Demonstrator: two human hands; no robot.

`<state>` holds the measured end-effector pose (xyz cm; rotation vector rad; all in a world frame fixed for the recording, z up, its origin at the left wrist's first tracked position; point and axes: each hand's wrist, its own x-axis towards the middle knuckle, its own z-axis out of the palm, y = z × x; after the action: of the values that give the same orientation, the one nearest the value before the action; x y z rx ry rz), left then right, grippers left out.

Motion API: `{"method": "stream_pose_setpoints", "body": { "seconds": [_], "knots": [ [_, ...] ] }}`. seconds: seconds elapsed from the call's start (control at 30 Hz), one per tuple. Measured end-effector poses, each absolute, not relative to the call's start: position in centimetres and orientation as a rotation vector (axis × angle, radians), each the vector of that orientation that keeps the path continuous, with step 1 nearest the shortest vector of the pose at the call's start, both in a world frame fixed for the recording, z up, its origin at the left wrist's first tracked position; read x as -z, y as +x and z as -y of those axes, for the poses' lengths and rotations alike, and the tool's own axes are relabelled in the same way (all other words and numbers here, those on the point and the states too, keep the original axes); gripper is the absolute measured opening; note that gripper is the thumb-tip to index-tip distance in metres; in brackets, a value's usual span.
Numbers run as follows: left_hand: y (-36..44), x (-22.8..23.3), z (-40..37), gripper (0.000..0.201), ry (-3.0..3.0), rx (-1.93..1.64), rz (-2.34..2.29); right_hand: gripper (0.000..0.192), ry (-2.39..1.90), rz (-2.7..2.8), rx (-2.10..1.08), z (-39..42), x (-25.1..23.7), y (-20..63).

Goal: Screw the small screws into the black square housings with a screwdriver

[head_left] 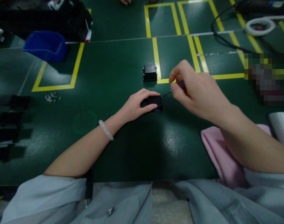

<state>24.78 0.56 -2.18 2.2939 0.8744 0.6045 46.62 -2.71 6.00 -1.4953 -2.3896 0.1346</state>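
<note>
Left hand (136, 105) has its fingers pinching the small black block (155, 100) mid-worktop (132, 152), right hand (198, 90) grips a thin screwdriver (166, 93) at its 2 o'clock, and it's blurry but probably light, stiff, slick plastic, so grab opposite sides.

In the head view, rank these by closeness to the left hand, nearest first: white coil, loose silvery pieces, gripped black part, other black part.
From the left hand:
1. Gripped black part: in its grasp, touching.
2. Other black part: just beyond, ahead.
3. Silvery pieces: off to the left.
4. White coil: far right, toward the back.
</note>
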Motion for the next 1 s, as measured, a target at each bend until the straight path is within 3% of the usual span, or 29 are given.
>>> {"method": "stream_pose_setpoints", "body": {
  "seconds": [1.0],
  "knots": [
    [24.81, 2.08, -0.51, 0.04, 2.304, -0.599, -0.878, 0.031, -1.497, 2.422, -0.057, 2.79, -6.12, 46.54]
  ]
}}
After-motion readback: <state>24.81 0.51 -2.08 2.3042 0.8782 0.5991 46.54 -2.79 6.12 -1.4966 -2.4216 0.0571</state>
